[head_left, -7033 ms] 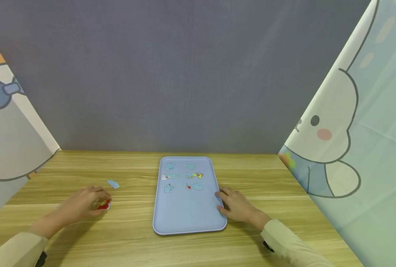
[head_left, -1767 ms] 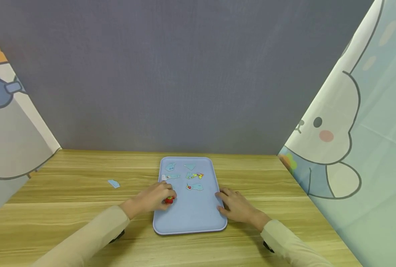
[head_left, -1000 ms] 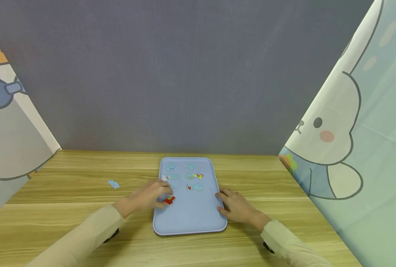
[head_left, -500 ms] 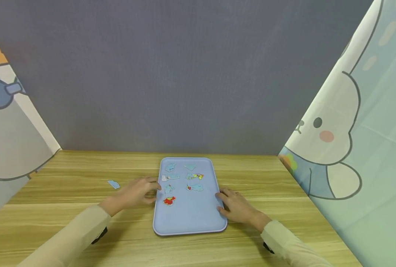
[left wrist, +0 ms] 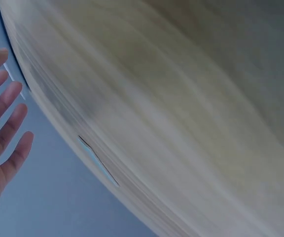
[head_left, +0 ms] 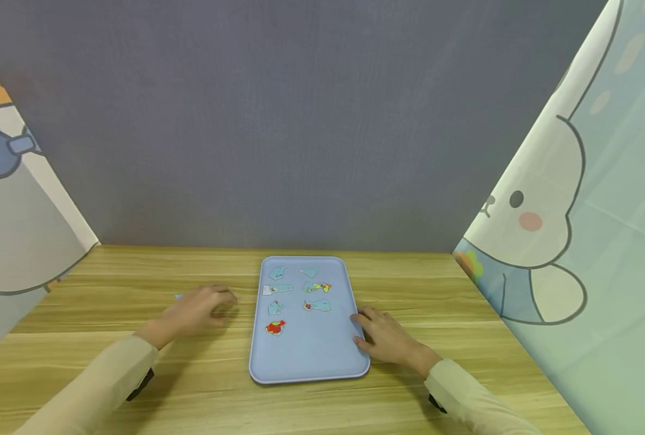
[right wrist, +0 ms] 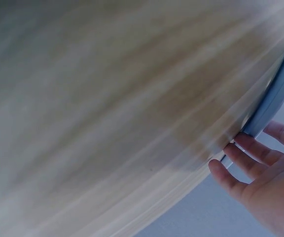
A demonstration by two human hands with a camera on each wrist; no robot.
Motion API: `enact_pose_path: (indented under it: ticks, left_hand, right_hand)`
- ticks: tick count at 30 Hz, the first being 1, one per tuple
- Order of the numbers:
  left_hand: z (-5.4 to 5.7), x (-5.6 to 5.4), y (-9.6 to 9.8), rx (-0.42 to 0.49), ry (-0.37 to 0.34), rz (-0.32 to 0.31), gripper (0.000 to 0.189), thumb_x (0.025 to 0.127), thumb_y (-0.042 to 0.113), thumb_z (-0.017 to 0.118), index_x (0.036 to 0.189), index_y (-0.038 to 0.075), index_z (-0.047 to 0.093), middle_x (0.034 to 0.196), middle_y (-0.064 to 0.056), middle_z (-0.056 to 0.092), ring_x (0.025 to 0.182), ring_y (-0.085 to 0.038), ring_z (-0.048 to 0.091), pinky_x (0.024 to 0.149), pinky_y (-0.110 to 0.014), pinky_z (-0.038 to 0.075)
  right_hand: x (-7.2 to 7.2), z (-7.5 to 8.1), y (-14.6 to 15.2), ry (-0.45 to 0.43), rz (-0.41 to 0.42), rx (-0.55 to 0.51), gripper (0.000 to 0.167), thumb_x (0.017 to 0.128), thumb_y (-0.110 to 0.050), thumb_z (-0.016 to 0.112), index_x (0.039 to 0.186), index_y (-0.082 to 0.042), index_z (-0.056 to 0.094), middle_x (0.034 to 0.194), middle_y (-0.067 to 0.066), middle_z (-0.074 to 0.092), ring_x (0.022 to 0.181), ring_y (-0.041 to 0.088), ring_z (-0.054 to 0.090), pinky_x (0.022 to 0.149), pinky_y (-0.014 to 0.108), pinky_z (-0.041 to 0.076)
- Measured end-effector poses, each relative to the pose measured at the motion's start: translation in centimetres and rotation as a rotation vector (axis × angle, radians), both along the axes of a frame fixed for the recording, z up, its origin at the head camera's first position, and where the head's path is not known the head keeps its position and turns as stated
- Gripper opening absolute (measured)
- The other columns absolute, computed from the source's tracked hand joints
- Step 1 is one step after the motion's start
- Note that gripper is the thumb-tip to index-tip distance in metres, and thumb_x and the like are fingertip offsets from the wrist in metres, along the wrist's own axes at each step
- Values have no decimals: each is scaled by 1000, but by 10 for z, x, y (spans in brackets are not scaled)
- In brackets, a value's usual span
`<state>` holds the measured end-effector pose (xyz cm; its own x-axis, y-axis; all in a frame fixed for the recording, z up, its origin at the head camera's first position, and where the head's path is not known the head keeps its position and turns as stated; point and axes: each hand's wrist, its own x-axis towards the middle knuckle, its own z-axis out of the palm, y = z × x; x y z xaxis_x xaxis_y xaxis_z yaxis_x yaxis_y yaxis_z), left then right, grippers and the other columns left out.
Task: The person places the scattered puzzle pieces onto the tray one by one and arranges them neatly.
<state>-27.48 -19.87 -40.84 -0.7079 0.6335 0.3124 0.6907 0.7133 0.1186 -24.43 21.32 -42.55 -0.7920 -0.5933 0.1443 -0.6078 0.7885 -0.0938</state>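
My left hand hovers over the wooden table left of the tray, holding nothing; in the left wrist view its fingers are spread and loosely bent. Just beyond it a small light-blue puzzle piece lies on the table, mostly covered by the hand in the head view. My right hand rests its fingertips and thumb on the right rim of the pale blue tray. On the tray's left side lies a red puzzle piece, below a light-blue one.
Several more flat pieces lie in two columns on the tray, among them a yellow-and-blue piece and a long one with a white end. A grey panel stands behind the table, with printed cloth at both sides.
My left hand carried the red piece from the table to the tray, let go of it, then moved back left towards the loose blue piece. The right hand stayed at the rim.
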Motion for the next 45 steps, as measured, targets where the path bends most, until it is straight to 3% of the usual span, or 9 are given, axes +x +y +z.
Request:
enact_pose_path:
  ticks: [8,16,27,45]
  left_hand:
    - [-1,-4,-22,-9,14,38,31,71,15,75,99,6,67,99,-7,66,91,-26,62,80,-42,51]
    - [5,-5,-42,5,-36,84,28,74,14,72,101,7,66,101,-5,64,88,-23,61,73,-38,52]
    - [6,-9,-64,3,-51,108,30,70,10,75,99,5,67,100,-9,65,94,-35,59,77,-46,51]
    - [1,-15,-79,-7,-113,128,31,70,7,74,100,7,67,99,-7,64,88,-28,60,71,-42,52]
  right_hand:
    - [1,1,0,-17,-14,1,45,89,-32,56,124,-5,53,127,16,50,117,30,49,90,55,43]
    - [2,2,0,-11,-19,1,44,88,-31,57,124,-5,53,127,16,50,117,31,49,90,54,43]
    - [2,2,-1,-21,-20,-2,45,89,-32,56,125,-6,53,127,15,50,117,30,49,91,53,43]
    - [-1,0,0,-20,-14,5,45,89,-31,56,125,-5,52,128,16,49,117,31,49,90,54,43]
